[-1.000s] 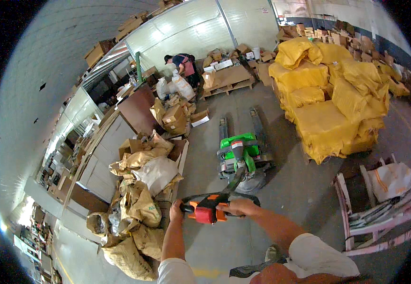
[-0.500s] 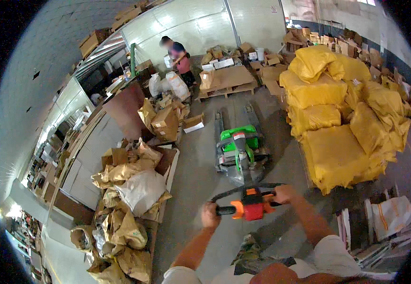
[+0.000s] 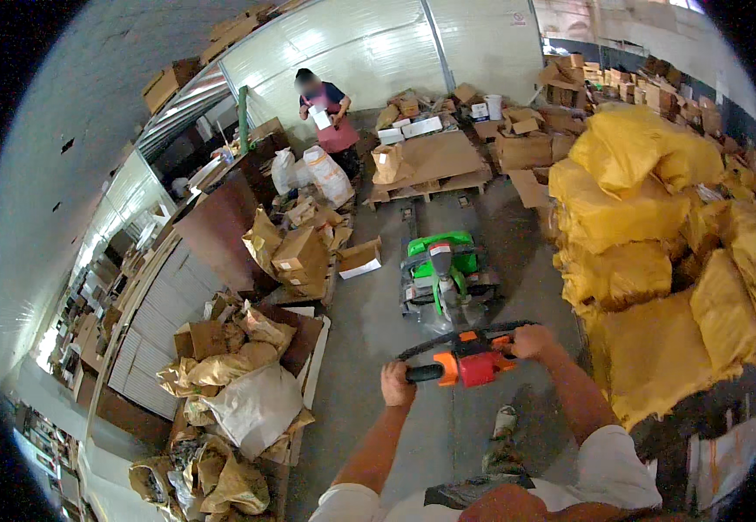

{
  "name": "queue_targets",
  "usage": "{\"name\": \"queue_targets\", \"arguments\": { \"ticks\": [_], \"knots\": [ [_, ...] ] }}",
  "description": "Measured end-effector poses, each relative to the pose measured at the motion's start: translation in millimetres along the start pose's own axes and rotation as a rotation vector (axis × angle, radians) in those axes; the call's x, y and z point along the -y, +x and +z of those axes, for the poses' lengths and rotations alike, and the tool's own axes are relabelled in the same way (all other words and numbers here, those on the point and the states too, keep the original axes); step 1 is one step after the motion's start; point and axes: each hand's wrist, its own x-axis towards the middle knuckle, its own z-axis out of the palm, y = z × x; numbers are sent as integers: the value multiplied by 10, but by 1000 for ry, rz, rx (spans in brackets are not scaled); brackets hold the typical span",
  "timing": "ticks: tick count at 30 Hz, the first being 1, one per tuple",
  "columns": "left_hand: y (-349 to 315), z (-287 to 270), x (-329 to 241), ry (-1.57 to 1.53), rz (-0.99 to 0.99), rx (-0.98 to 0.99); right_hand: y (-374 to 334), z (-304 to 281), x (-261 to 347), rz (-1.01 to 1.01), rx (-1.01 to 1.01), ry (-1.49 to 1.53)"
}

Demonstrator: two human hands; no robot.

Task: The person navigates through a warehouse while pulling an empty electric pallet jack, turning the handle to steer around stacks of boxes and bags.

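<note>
My left hand [image 3: 397, 384] is wrapped round the black left grip of a pallet truck's tiller handle [image 3: 476, 369], which has a red and orange head. On the right side of the same handle my right hand [image 3: 532, 342] is closed. Ahead of the handle stands the green and black pallet truck [image 3: 443, 265], its two forks pointing away from me. The fork ends reach the near edge of a low wooden pallet [image 3: 430, 185] topped with a flat cardboard sheet [image 3: 443, 157]; whether they go under it I cannot tell.
Yellow wrapped bales [image 3: 648, 335] are stacked close on the right. Along the left lie sacks [image 3: 260, 409] and cardboard boxes [image 3: 301, 252]; an open carton [image 3: 360, 258] sits beside the truck. Beyond, a person [image 3: 330, 117] in a pinkish apron holds a white box [image 3: 319, 117].
The pallet truck and I have moved forward, bringing its forks up to the pallet. The yellow bales now appear nearer. The person at the back has turned more toward me.
</note>
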Motion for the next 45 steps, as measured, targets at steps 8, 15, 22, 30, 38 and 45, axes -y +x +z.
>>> {"name": "queue_targets", "arguments": {
  "ticks": [8, 15, 22, 30, 38, 45],
  "knots": [
    [707, 85, 775, -38, -136, -24, 1049, -55, 337, -150, 180, 155],
    [1519, 607, 1187, 61, -131, -55, 2025, -195, 237, -192, 107, 178],
    [2393, 1328, 1669, -25, -242, 22, 2977, -522, 35, -93, 136, 166],
    [3090, 1868, 2070, -113, -177, 8, 3811, -841, -124, -101, 365, 232],
    [3768, 2337, 2309, -140, -106, -66, 4654, -893, -387, -259, 252, 415],
    [4308, 2550, 2464, -21, -237, 103, 5408, -996, -568, -159, 760, 889]
  ]
}}
